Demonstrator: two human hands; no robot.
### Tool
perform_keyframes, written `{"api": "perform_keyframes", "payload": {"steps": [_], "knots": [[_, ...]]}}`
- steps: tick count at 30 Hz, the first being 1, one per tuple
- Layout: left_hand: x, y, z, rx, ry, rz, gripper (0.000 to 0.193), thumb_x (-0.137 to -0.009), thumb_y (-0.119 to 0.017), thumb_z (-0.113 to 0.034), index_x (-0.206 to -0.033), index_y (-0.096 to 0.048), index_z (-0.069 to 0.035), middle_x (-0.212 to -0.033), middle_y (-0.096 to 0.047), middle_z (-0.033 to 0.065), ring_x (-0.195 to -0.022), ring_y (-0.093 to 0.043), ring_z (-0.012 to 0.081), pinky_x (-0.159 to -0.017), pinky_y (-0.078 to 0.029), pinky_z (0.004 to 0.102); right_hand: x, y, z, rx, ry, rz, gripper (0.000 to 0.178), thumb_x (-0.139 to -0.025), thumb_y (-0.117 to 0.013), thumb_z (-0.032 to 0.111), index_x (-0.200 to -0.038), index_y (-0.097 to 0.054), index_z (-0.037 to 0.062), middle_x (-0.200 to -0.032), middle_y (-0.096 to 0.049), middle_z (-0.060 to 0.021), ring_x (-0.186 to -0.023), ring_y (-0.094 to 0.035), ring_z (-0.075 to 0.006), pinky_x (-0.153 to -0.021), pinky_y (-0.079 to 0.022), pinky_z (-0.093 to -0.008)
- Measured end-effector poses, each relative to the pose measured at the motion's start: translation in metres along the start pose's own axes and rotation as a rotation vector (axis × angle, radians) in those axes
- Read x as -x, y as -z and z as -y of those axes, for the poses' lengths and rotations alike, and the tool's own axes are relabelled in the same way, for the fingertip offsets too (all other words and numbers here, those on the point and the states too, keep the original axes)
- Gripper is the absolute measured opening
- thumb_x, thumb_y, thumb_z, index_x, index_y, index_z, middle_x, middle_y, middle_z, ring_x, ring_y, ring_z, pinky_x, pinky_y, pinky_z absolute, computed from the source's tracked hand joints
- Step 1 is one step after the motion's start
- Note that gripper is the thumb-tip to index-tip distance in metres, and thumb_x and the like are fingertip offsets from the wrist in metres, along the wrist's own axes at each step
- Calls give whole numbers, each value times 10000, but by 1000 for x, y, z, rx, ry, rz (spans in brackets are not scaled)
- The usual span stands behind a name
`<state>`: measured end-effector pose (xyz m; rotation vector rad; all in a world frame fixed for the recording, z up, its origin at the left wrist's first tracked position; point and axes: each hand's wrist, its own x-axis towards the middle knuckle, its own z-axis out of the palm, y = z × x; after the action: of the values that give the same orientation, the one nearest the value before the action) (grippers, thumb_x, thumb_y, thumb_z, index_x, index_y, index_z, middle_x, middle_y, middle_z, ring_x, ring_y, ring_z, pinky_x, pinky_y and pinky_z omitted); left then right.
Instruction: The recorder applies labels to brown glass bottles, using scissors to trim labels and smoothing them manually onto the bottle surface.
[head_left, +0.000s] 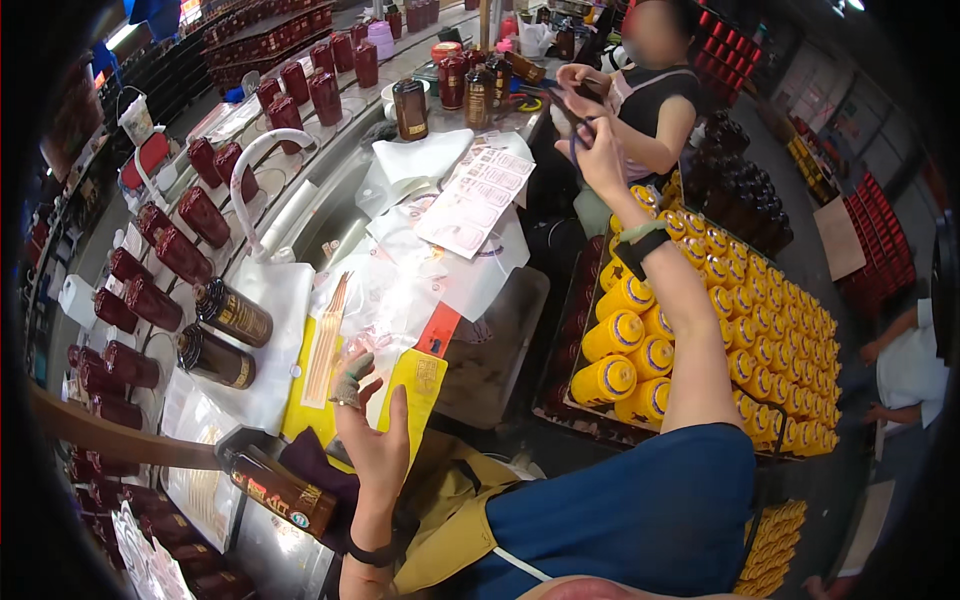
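My left hand (372, 440) is over the front edge of the bench with its fingers apart and nothing in them; a pale cover wraps one fingertip. Beside it, a dark brown bottle with gold lettering (275, 490) is next to a dark cloth (315, 462). A bundle of thin wooden sticks (328, 345) lies on a yellow sheet (420, 390) just beyond that hand. My right hand (598, 160) is raised far out to the right, closed on dark scissors (577, 135), close to a co-worker's hands (580, 90).
A sheet of printed labels (475, 200) lies on clear plastic. Two dark bottles (232, 312) stand left of it, and rows of maroon bottles (180, 255) line the conveyor. On the right is a crate of yellow bottles (740, 330). A curved white pipe (245, 185) rises behind.
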<state>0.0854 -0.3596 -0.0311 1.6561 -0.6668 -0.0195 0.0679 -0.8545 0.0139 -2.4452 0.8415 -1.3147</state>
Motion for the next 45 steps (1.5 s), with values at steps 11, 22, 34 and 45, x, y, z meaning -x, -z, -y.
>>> {"api": "perform_keyframes", "payload": {"steps": [11,22,34,45], "knots": [[5,2,3,16,39,-31,422,-873,-666,24,-1278,-547,3,-1360,-530,131,-1222,-545,232,-951,-494,342,-15,-12,-14,90,96,218,344,-809,-765,169,-1038,-553,26,-875,-721,-170,-853,-716,-333,-738,-543,-419],[11,17,-3,-40,24,8,395,-859,-689,10,-1238,-576,4,-1364,-529,145,-1194,-567,231,-924,-509,333,-38,-32,16,-16,164,-14,212,-823,-743,206,-896,-637,37,-796,-696,-185,-820,-697,-363,-712,-515,-451],[-11,42,-14,701,359,-14,589,-977,-633,-123,-1464,-323,-8,-1429,-478,192,-1289,-524,262,-1066,-447,377,112,-3,294,-1276,-91,1184,261,-840,-785,133,-1024,-658,-1,-863,-660,-14,-736,-582,-57,-661,-451,-198],[11,98,-4,791,115,-664,434,-916,-650,67,-1305,-476,-11,-1147,-616,82,-1041,-615,145,-968,-484,296,235,-30,376,-1623,-615,1199,178,-916,-716,145,-974,-595,28,-815,-598,-11,-627,-525,-60,-566,-416,-209]]}}
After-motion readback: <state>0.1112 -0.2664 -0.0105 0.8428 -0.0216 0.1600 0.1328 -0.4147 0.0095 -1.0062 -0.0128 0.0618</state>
